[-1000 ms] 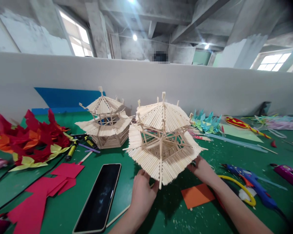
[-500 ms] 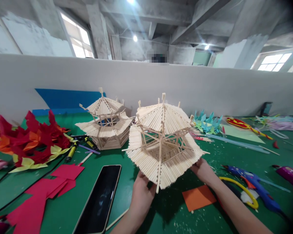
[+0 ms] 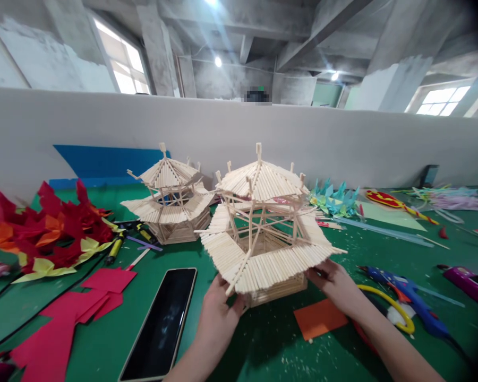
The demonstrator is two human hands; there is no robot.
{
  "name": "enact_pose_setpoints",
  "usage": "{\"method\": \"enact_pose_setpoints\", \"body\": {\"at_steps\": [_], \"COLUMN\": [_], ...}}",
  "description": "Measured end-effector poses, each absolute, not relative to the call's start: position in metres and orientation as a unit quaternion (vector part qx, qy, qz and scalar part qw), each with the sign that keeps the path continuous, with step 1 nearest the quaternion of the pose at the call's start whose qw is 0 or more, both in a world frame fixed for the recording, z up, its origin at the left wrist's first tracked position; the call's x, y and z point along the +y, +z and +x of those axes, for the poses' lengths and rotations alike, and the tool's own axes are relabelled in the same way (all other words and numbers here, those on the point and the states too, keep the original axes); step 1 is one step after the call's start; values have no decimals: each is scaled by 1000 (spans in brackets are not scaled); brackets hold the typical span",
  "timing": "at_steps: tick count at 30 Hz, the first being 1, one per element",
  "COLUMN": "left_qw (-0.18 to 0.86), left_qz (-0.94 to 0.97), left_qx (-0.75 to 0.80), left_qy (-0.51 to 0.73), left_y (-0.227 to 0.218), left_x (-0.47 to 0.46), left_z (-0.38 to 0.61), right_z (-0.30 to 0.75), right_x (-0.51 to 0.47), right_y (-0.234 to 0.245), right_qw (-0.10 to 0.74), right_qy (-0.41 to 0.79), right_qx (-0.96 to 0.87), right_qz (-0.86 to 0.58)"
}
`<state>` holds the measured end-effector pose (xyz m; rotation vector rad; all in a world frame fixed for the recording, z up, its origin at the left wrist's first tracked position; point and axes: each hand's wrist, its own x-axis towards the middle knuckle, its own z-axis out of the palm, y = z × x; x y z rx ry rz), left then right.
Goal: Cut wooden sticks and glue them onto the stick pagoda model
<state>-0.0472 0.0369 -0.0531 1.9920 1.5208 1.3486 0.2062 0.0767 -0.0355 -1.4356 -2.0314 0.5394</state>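
Note:
Between my hands is a model pavilion (image 3: 263, 180) made of pale wooden sticks, with a pointed upper roof, an open middle and a wide lower roof. My left hand (image 3: 219, 318) grips its base at the near left, thumb and fingers partly under the lower eave. At the right side my right hand (image 3: 329, 284) holds the base, its fingertips hidden beneath the eave. The pavilion appears slightly raised above the green table. A second, similar stick pavilion (image 3: 175, 212) stands behind it to the left.
A phone (image 3: 159, 323) and red paper pieces (image 3: 91, 297) lie left, near red folded paper flowers (image 3: 51, 228). Orange paper (image 3: 321, 318), yellow-handled scissors (image 3: 402, 313) and a blue glue gun (image 3: 410, 297) lie right. A white partition (image 3: 302, 138) stands behind.
The held pavilion has turned and tipped back more level, so its base walls now show below the lower roof. Both hands have stayed on it; my left hand has shifted slightly left.

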Motion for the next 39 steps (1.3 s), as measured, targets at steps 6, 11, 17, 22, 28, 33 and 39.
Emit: {"method": "enact_pose_setpoints", "body": {"at_steps": [6, 11, 17, 22, 28, 33, 39], "left_qw": [158, 166, 175, 182, 191, 195, 195], "left_qz": [684, 680, 686, 685, 683, 678, 675], "left_qx": [531, 533, 532, 536, 543, 547, 547], "left_qy": [475, 475, 464, 459, 450, 450, 454], "left_y": [-36, -25, -11, -5, 0, 6, 7], "left_x": [42, 48, 58, 64, 64, 66, 68], "left_z": [-57, -65, -67, -67, -68, -66, -66], "right_z": [198, 195, 195, 194, 192, 192, 192], "right_x": [73, 74, 81, 85, 87, 89, 92], "right_y": [-16, -3, 11, 15, 18, 21, 20], "right_qw": [275, 256, 240, 239, 242, 247, 254], "right_qy": [200, 188, 185, 190, 194, 194, 190], "right_qx": [-774, -779, -789, -791, -787, -790, -789], "right_qz": [-534, -540, -534, -531, -533, -527, -525]}}
